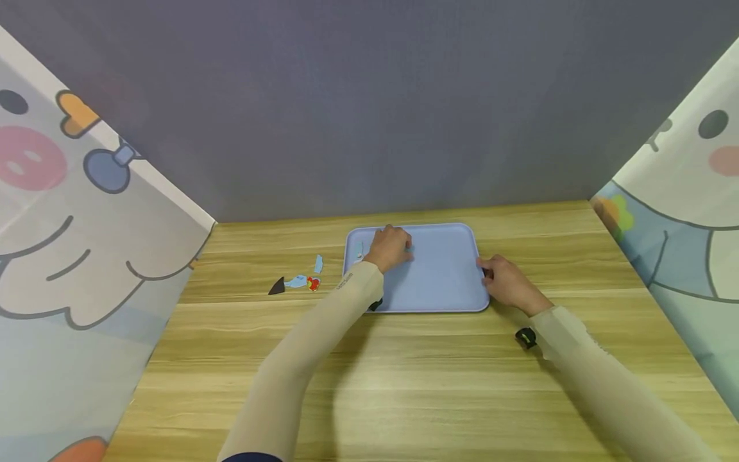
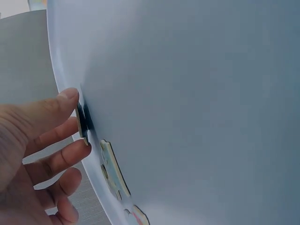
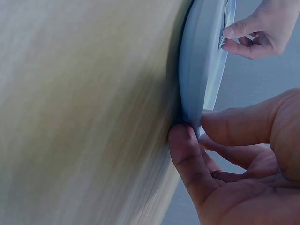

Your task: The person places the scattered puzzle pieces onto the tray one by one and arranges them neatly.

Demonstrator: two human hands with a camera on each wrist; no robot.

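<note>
A pale blue rectangular tray [image 1: 439, 269] lies on the wooden table. My left hand [image 1: 389, 248] is over the left half of the tray. In the left wrist view, its thumb and fingers pinch a thin, flat puzzle piece [image 2: 82, 123] on edge, close to the tray's surface. Beside it in the tray lie a light blue puzzle piece [image 2: 112, 171] and a partly cut-off piece with some pink [image 2: 139, 216]. My right hand [image 1: 510, 282] grips the tray's right rim, thumb on the upper side and a fingertip beneath, as the right wrist view shows.
Left of the tray, several loose puzzle pieces lie on the table [image 1: 416, 385]: a black pointed one [image 1: 278, 287], a red one [image 1: 314, 283] and light blue ones [image 1: 319, 263]. A grey wall [image 1: 369, 115] rises behind the table, with cartoon-printed panels [image 1: 86, 256] at both sides.
</note>
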